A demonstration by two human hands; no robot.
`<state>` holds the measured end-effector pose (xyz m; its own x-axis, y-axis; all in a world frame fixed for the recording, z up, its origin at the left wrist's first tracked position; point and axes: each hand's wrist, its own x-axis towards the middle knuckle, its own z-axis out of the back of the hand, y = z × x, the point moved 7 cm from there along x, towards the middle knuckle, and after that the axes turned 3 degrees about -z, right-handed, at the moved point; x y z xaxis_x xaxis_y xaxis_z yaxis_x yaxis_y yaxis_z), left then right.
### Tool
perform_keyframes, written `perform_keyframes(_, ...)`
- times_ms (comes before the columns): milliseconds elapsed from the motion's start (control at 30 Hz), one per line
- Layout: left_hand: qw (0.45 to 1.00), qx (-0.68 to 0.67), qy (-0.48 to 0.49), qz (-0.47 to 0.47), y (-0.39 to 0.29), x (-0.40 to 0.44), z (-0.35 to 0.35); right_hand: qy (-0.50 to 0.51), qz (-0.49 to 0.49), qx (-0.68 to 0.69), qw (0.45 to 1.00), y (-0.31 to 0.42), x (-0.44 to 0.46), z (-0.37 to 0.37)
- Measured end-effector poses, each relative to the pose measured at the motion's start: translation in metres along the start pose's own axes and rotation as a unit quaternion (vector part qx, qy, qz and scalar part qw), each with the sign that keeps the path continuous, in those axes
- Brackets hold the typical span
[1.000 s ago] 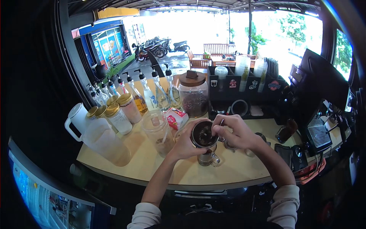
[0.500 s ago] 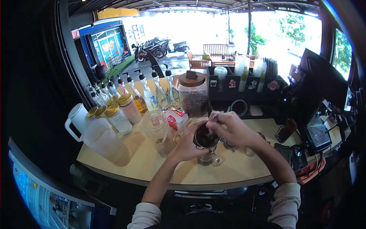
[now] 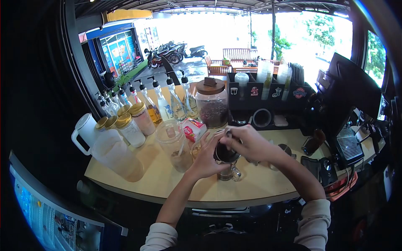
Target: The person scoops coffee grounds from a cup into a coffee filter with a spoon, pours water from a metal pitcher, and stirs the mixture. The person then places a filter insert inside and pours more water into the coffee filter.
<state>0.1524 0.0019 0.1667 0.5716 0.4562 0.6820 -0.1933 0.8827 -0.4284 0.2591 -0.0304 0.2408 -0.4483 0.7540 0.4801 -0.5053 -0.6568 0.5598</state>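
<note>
My left hand [image 3: 206, 158] is wrapped round a dark round cup [image 3: 227, 153] with dark contents, tilted above a small glass mug [image 3: 229, 173] on the counter. Over the cup's mouth, my right hand [image 3: 250, 144] pinches the upper end of a metal utensil [image 3: 228, 134], likely a spoon, whose lower end is hidden inside. Left of my left hand stands a clear plastic container [image 3: 179, 150] with something brown at its bottom. A red and white packet [image 3: 194, 129] lies behind my left hand.
Pump bottles [image 3: 162, 102], gold-lidded jars [image 3: 130, 130] and a translucent pitcher [image 3: 115, 152] stand at the left. Behind are a wooden-lidded jar [image 3: 212, 106] and a black cup organizer [image 3: 272, 94]. A dark machine [image 3: 347, 144] is at the right of the counter [image 3: 201, 194].
My right hand has shifted slightly left over the cup, moving the utensil within it. The cup has moved slightly right and down in my left hand.
</note>
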Motion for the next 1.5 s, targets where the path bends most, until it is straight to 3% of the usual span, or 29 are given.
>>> perform_keyframes(100,0.999,-0.031,-0.014,0.024,-0.001,-0.002,0.003,-0.071,0.0,0.025,0.997,-0.003,-0.001,0.011)
perform_keyframes(133,0.999,-0.032,-0.014,0.025,-0.001,-0.003,0.003,-0.069,-0.067,0.041,0.994,-0.007,0.0,0.018)
perform_keyframes(267,0.996,-0.072,-0.025,0.035,0.0,-0.002,0.004,-0.009,-0.025,0.044,0.999,-0.004,-0.008,-0.001)
perform_keyframes(367,0.989,-0.131,-0.035,0.061,0.002,-0.003,0.0,-0.091,-0.085,0.08,0.989,-0.003,-0.007,0.023)
perform_keyframes(500,0.986,-0.148,-0.04,0.064,0.004,-0.004,0.002,-0.03,-0.053,0.094,0.994,-0.005,-0.011,0.005)
perform_keyframes(567,0.979,-0.182,-0.045,0.074,0.009,-0.005,-0.003,-0.031,-0.055,0.077,0.995,-0.006,-0.01,0.01)
perform_keyframes(633,0.971,-0.214,-0.053,0.086,0.011,-0.008,-0.004,-0.098,-0.102,0.158,0.977,-0.018,-0.009,0.02)
perform_keyframes(767,0.965,-0.24,-0.059,0.085,0.012,-0.009,-0.006,-0.052,-0.07,0.139,0.986,-0.005,-0.014,0.004)
perform_keyframes(800,0.96,-0.259,-0.065,0.085,0.012,-0.009,-0.006,-0.103,-0.056,0.154,0.981,-0.007,-0.013,0.01)
perform_keyframes(900,0.95,-0.293,-0.058,0.091,0.01,-0.007,-0.005,-0.069,-0.105,0.176,0.976,-0.015,-0.013,0.009)
perform_keyframes(967,0.95,-0.296,-0.059,0.086,0.009,-0.007,-0.005,-0.048,-0.08,0.159,0.983,-0.008,-0.013,0.005)
perform_keyframes(1033,0.949,-0.299,-0.057,0.083,0.009,-0.007,-0.006,-0.091,-0.079,0.163,0.979,-0.012,-0.013,0.011)
perform_keyframes(1100,0.944,-0.31,-0.082,0.072,0.007,-0.006,-0.004,-0.082,-0.113,0.18,0.974,-0.016,-0.014,0.014)
perform_keyframes(1167,0.945,-0.307,-0.081,0.072,0.01,-0.007,-0.005,-0.029,-0.077,0.134,0.988,-0.004,-0.015,0.002)
perform_keyframes(1300,0.951,-0.287,-0.092,0.065,0.014,-0.008,-0.009,-0.064,-0.081,0.148,0.984,-0.008,-0.012,0.005)
perform_keyframes(1433,0.958,-0.264,-0.09,0.064,0.012,-0.008,-0.012,-0.034,-0.051,0.105,0.993,0.0,-0.014,0.0)
perform_keyframes(1500,0.952,-0.268,-0.129,0.073,0.013,-0.01,-0.008,-0.05,-0.109,0.168,0.978,-0.014,-0.017,0.003)
